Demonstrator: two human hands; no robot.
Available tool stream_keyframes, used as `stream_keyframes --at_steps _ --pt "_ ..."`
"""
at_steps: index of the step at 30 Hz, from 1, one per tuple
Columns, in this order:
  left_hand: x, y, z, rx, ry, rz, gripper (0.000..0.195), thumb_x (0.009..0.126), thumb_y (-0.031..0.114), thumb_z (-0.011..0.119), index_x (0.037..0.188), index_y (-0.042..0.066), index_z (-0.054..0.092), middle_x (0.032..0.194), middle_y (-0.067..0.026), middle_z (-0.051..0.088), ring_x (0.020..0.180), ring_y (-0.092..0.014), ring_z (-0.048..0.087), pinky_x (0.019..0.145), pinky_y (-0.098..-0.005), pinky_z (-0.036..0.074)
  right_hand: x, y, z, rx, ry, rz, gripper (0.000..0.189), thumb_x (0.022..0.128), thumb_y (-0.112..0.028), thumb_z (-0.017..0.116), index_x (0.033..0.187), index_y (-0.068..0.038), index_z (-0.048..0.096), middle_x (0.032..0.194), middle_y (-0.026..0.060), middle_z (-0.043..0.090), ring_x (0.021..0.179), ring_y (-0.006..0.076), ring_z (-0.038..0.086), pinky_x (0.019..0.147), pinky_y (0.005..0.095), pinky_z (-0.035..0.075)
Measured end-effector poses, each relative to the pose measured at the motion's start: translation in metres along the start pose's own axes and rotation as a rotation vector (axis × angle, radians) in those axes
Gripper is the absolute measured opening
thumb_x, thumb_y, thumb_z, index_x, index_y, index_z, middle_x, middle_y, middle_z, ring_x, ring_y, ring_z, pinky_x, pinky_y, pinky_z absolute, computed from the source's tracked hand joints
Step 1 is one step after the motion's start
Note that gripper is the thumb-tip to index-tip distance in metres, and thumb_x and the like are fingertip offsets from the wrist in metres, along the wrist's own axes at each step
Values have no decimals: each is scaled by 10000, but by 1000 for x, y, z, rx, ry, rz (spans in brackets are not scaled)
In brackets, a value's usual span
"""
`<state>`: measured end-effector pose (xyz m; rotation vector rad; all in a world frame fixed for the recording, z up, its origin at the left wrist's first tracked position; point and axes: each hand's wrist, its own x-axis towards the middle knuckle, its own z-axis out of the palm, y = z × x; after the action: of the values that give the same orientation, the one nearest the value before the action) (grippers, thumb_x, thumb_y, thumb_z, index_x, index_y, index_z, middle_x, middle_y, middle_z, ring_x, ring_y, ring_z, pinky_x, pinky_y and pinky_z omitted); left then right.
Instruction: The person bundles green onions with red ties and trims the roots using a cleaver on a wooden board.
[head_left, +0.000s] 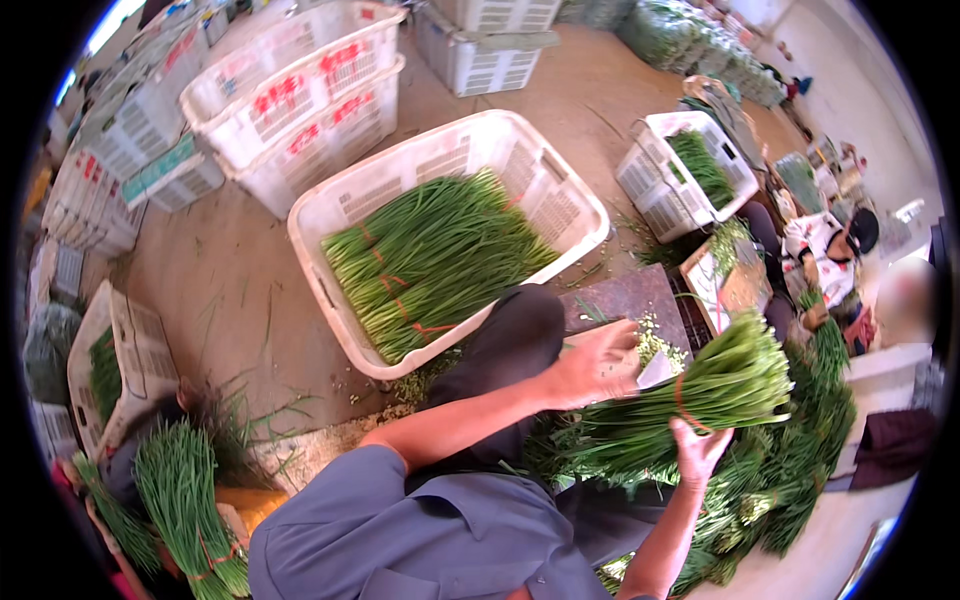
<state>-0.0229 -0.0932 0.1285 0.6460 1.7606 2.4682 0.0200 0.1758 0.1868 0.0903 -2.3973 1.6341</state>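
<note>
My right hand (697, 448) grips a bundle of green garlic chives (720, 386) from below, close to the orange band (680, 397) around it. The pale cut ends point up and right, and the leaves trail left over my lap. My left hand (596, 367), blurred, hovers beside the leaves and a dark reddish board (630, 300). A pale, blade-like piece (656, 371) shows at its fingertips; whether the hand holds it is unclear. Small trimmed bits (649, 341) lie on the board. Before me, a white plastic crate (450, 150) holds several banded chive bundles (435, 255).
Loose chives (795, 450) are heaped at my right. A seated person (821, 247) handles chives beside another crate (652, 180). Stacked crates (300, 112) stand ahead on the left. A banded bundle (180, 495) and a part-filled crate (142, 337) are at my left.
</note>
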Motion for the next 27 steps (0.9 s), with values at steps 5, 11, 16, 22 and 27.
stream_keyframes --at_steps 5,11,16,22,27 --pt "7 45 22 66 -73 22 1341 630 339 962 1597 28 87 1524 -253 412 1411 -382 426 1181 -430 336 29 -64 65 236 87 80 943 769 -363 886 1475 28 399 1411 173 517 1287 296 514 1112 463 406" --pt "8 51 -7 -173 122 -76 1109 678 198 901 1557 23 247 1397 -193 549 1314 -271 529 1134 -386 393 43 -75 135 24 -55 -100 845 914 -444 731 1522 -4 343 1443 179 491 1296 293 491 1100 431 394" --pt "12 94 -106 34 392 -64 907 672 105 865 1448 -15 412 1306 -163 593 1187 -268 594 1080 -412 451 15 -61 167 29 -589 72 1047 843 -478 806 1583 -24 221 1477 202 448 1358 287 441 1160 423 344" --pt "4 158 -284 246 446 -164 816 662 44 802 1419 -9 503 1236 -74 659 1103 -178 634 1011 -345 486 -14 -4 130 146 -901 398 732 877 -162 808 1487 -44 421 1151 157 676 1013 195 687 877 334 564" --pt "30 96 -411 776 377 -238 884 651 76 822 1449 -25 455 1280 -140 650 1176 -243 628 1065 -385 462 -48 39 94 292 -646 706 657 889 -96 788 1445 24 457 1182 141 665 985 154 671 912 315 549"
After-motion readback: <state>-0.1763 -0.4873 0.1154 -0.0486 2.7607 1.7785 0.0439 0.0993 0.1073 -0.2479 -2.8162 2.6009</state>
